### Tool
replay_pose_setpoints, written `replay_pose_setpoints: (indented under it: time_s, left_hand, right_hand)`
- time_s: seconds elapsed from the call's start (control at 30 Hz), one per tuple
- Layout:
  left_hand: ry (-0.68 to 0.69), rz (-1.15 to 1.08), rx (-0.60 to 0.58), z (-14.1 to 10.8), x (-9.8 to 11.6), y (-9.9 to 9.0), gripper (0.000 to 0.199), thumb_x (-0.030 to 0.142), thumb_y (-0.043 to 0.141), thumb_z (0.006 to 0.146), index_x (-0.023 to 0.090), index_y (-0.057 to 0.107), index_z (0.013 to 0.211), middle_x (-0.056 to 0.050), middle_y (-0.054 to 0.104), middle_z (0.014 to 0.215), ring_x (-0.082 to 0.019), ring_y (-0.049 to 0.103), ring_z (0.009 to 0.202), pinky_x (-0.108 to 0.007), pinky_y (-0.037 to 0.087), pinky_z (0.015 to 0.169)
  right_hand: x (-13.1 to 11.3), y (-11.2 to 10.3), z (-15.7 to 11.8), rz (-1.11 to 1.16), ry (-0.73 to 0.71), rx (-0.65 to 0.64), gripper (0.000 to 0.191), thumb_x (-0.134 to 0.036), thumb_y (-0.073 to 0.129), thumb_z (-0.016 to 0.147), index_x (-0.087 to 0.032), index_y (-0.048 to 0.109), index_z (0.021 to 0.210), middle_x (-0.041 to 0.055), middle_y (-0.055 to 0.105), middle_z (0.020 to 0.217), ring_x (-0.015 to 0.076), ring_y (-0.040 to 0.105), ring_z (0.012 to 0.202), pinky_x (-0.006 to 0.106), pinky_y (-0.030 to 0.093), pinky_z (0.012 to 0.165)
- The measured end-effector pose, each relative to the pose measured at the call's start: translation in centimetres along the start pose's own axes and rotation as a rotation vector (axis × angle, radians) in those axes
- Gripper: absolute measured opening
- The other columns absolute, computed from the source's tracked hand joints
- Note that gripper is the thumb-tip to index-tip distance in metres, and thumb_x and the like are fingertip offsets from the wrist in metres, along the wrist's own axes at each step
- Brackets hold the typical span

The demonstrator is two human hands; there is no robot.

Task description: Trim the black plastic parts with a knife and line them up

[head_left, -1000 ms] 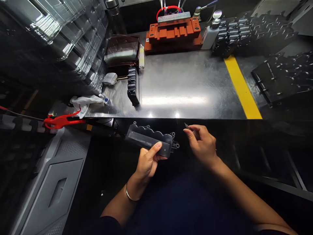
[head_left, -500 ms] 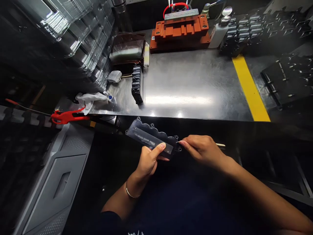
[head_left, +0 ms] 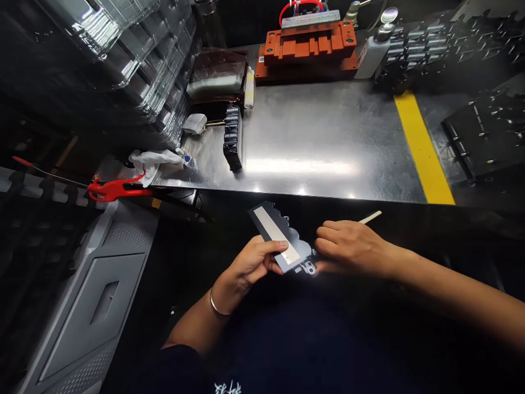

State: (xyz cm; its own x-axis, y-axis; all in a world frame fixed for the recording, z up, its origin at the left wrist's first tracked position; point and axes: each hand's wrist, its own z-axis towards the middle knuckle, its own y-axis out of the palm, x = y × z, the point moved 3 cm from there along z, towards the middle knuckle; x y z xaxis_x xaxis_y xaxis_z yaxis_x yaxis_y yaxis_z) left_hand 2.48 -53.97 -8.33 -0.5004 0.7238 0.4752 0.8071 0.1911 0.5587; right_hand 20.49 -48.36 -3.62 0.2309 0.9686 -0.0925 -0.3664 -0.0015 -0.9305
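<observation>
LH & RH W/ BLK MOULDED PART, NEAR SIDE OF BENCH

Clock centred on part; 12 = away from wearer.

1. Dk shirt (head_left: pixel 311 339), 6 o'clock, nearest; wht lettering at btm.
2. Left hand (head_left: pixel 256 261), 8 o'clock: thumb on top face, fingers underneath, clamped on part's near end. Metal bangle (head_left: pixel 217 305) on wrist.
3. Blk moulded part (head_left: pixel 297 238), centre: held up, tilted, just this side of bench edge. Scalloped along one long side, ring lugs, long pale strip on face.
4. Right hand (head_left: pixel 348 243), 3 o'clock: fingers curled together round pale stick (head_left: pixel 372 217), which sticks out at hand's far side; other end hidden. Fingertips right by part's lug end; contact, can't tell.
5. Gry bin (head_left: pixel 92 312), 8 o'clock.
6. Red-handled tool (head_left: pixel 115 189), 9–10 o'clock, by bench corner.
7. Wht cloth (head_left: pixel 153 161), 10 o'clock, on metal bench (head_left: pixel 315 126).
8. Dk ribbed pc (head_left: pixel 233 139), 11 o'clock, on edge.
9. Yel stripe (head_left: pixel 424 148), 2 o'clock; dk parts (head_left: pixel 484 131) beyond, same hr.
10. Wrapped stack (head_left: pixel 123 71), 10 o'clock, clear film.
11. Orange fixture (head_left: pixel 307 52), 12 o'clock, back of bench; wht bottle (head_left: pixel 371 57) just beside, 1 o'clock.
</observation>
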Motion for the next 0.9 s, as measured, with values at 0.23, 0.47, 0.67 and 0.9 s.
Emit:
replay_pose_setpoints:
  time_s: [0.23,0.47,0.67,0.9]
  left_hand:
    - [-0.036,-0.038,0.015,0.3,-0.1,0.2,0.014,0.013,0.077,0.065,0.006,0.069,0.074,-0.005,0.065,0.059,-0.012,0.061,0.045,-0.017,0.051,0.037]
    - [-0.049,-0.053,0.011,0.7,-0.2,-0.1,0.01,0.01,0.072,0.07,0.005,0.068,0.076,-0.005,0.066,0.06,-0.013,0.062,0.046,-0.018,0.052,0.038]
    - [-0.083,-0.078,0.013,1.0,-0.4,-0.4,0.005,0.008,0.069,0.074,0.005,0.066,0.077,-0.004,0.065,0.06,-0.012,0.061,0.045,-0.018,0.05,0.038]
    - [-0.158,-0.247,0.061,1.1,0.0,-0.4,0.016,0.007,0.055,0.086,0.006,0.061,0.072,-0.002,0.062,0.06,-0.009,0.061,0.05,-0.018,0.053,0.052]
  right_hand:
    - [0.0,-0.2,0.0,-0.026,-0.056,0.076,0.047,-0.044,0.042,0.098,-0.018,0.046,0.058,0.0002,0.045,0.054,0.0113,0.035,0.053,0.027,0.028,0.051]
    - [-0.2,0.0,0.0,-0.027,-0.079,0.067,0.046,-0.037,0.042,0.098,-0.018,0.045,0.057,-0.0008,0.043,0.053,0.0108,0.035,0.053,0.026,0.027,0.051]
    - [-0.1,-0.2,0.1,0.045,-0.042,0.06,0.05,-0.039,0.043,0.098,-0.017,0.042,0.053,-0.0016,0.043,0.049,0.009,0.038,0.048,0.025,0.029,0.048]
    - [0.1,-1.1,-0.1,0.269,0.017,0.105,0.03,-0.034,0.06,0.09,-0.018,0.06,0.116,0.0102,0.069,0.113,0.0129,0.07,0.089,0.019,0.056,0.067]
